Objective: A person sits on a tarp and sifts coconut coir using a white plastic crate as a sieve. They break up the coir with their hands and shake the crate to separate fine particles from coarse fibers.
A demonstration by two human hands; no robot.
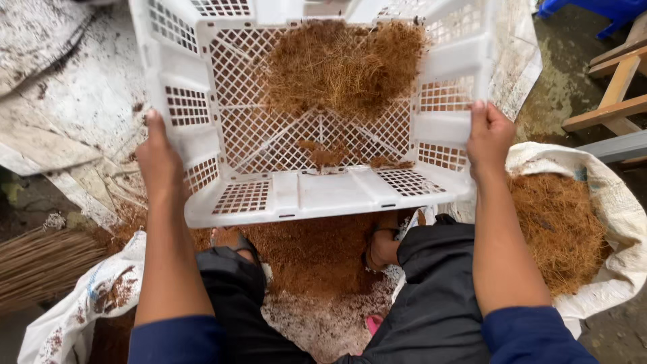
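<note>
From the head camera I look down at my two hands, which hold a white plastic crate (317,114) with lattice walls and bottom. My left hand (160,162) is clamped on the left wall of the crate, with the thumb lying up along the outside. My right hand (488,138) is clamped on the right wall in the same way, the thumb pointing up on the outside; the other fingers of both hands are hidden behind the plastic. The crate is off the ground and tilted, its far side higher in the picture, its near rim just above my knees.

Inside the crate a clump of brown coconut fibre (344,64) lies against the far part of the bottom, and a few small tufts lie near the middle.

Below the crate, between my feet, there is a heap of fine brown coir dust (310,253) on the ground. To my right stands an open white woven sack (623,222) filled with more brown fibre (559,226). On my left a broom of thin sticks (40,259) lies on the ground. White dirty sheets (74,101) are spread behind the crate. At the top right I see a wooden frame (617,87).
</note>
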